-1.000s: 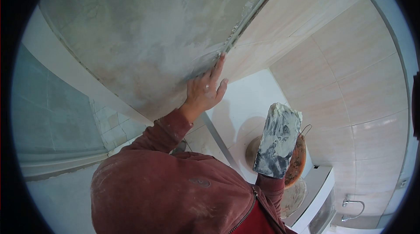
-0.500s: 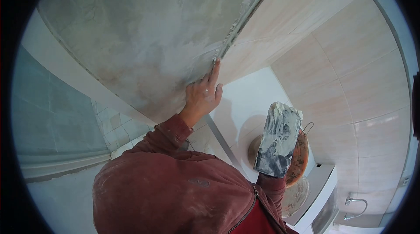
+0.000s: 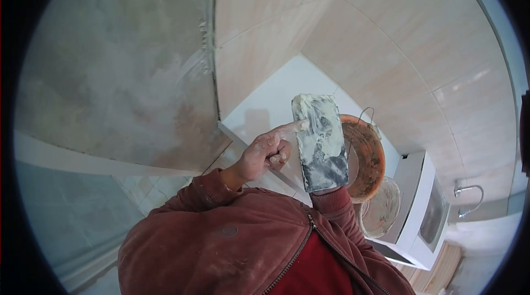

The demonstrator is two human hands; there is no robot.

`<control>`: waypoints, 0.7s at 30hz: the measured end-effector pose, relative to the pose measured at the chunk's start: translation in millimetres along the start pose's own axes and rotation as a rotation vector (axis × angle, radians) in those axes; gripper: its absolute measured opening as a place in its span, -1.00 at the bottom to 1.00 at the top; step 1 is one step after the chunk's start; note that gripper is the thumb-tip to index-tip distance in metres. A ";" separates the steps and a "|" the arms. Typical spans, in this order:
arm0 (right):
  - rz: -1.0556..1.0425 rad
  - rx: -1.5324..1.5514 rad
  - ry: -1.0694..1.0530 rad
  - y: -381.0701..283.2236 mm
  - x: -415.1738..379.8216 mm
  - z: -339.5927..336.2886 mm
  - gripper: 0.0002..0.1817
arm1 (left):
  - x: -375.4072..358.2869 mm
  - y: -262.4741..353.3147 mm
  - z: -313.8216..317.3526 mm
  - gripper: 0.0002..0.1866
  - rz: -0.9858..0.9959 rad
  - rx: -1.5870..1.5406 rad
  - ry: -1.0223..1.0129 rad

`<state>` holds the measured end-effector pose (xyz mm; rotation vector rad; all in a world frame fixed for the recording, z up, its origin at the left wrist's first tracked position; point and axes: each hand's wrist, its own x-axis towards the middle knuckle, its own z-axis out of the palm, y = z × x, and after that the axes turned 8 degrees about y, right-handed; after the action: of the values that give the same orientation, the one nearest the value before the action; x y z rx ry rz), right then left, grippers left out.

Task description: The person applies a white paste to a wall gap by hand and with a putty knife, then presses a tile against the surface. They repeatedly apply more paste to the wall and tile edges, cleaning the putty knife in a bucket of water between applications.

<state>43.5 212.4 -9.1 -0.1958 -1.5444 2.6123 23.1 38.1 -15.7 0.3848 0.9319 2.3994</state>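
Note:
In the head view, my right hand (image 3: 327,190) is mostly hidden beneath a black rectangular plastering float (image 3: 324,169), which it holds up flat side toward me. Pale, creamy putty (image 3: 327,129) is smeared thickly over the float's upper part. My left hand (image 3: 265,154) is beside the float, its index finger stretched out and the tip touching the putty at the left edge. The other fingers of that hand are curled in, and whitish residue coats the skin. To the left stands a grey plastered wall (image 3: 110,74), with a rough corner edge (image 3: 211,46) carrying bits of putty.
Behind the float sits an orange bucket (image 3: 371,154) with a wire handle, and a putty-stained clear tub (image 3: 382,209) is below it. A white cabinet with a sink (image 3: 433,218) and a tap (image 3: 469,190) are at right. Beige tiles (image 3: 386,74) cover the walls behind a white surface (image 3: 276,88).
My left hand has left the wall's corner edge and come down to the right, onto the putty on the float. The view has turned to the right.

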 end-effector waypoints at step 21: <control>0.153 0.750 -0.208 -2.7 5.0 1.5 -0.52 | 18.4 35.8 0.4 -0.30 0.738 1.218 0.060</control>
<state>38.3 213.2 -6.3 0.0262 -0.5011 3.1929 -5.2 26.7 10.4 1.2508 2.5702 2.0565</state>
